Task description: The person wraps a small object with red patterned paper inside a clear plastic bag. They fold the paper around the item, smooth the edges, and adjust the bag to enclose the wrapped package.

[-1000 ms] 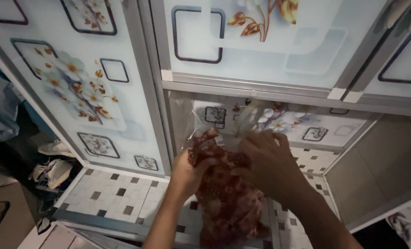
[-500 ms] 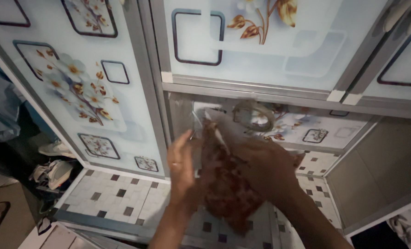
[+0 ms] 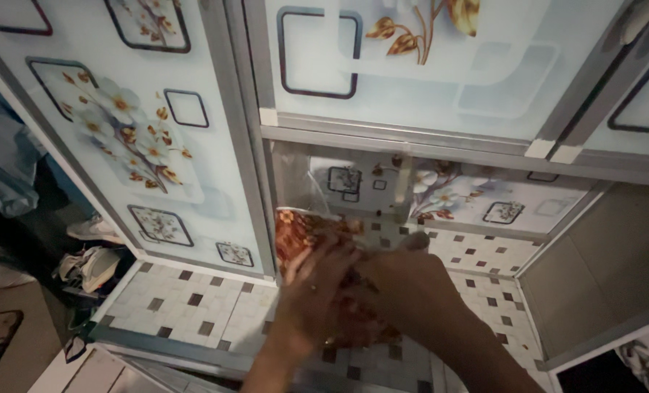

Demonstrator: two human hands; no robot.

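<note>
Hands (both) (image 3: 361,291) pressing red patterned bag (image 3: 299,229) onto cabinet shelf (image 3: 477,255).

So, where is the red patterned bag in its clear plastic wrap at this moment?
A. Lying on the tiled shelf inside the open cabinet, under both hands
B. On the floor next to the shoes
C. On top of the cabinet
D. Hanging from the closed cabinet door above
A: the red patterned bag lies flat on the tiled shelf, with the left hand and right hand pressing on it.
</note>
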